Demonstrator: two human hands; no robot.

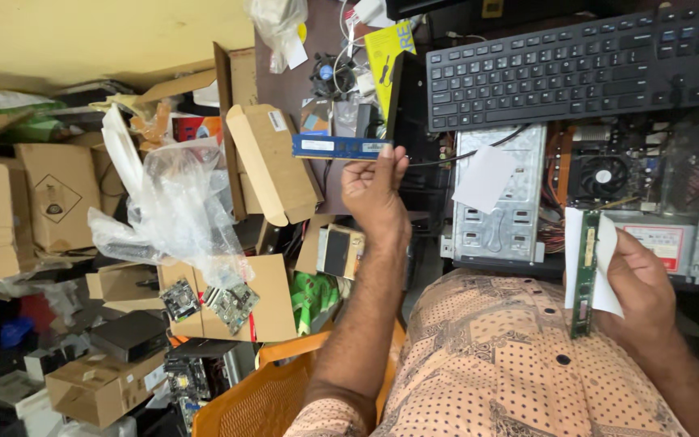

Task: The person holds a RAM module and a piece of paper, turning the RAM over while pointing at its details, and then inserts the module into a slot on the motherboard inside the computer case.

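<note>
Blue module: I hold a long, flat blue memory module with a white sticker (339,146) out in front of me, level, above the clutter of boxes.
Left hand: my left hand (375,194) is closed on the right end of the blue module, thumb and fingertips pinching it.
Green module: a narrow green memory module (583,271) stands on end just above my lap, in front of the open computer.
White paper: a folded white sheet of paper (606,267) lies against the green module, behind it.
Right hand: my right hand (641,287) is clamped on the green module and the paper together; the two hands are well apart.
Computer case: an open grey metal computer case (499,222) lies on its side between the hands, with a round black cooling fan (604,176) showing inside.
Keyboard: a black plastic keyboard (580,65) rests across the top of the case.
Boxes: brown cardboard boxes (273,166) are piled on the left.
Plastic bag: a crumpled clear plastic bag (175,202) lies over those boxes, with small green circuit boards (232,305) just below it.
</note>
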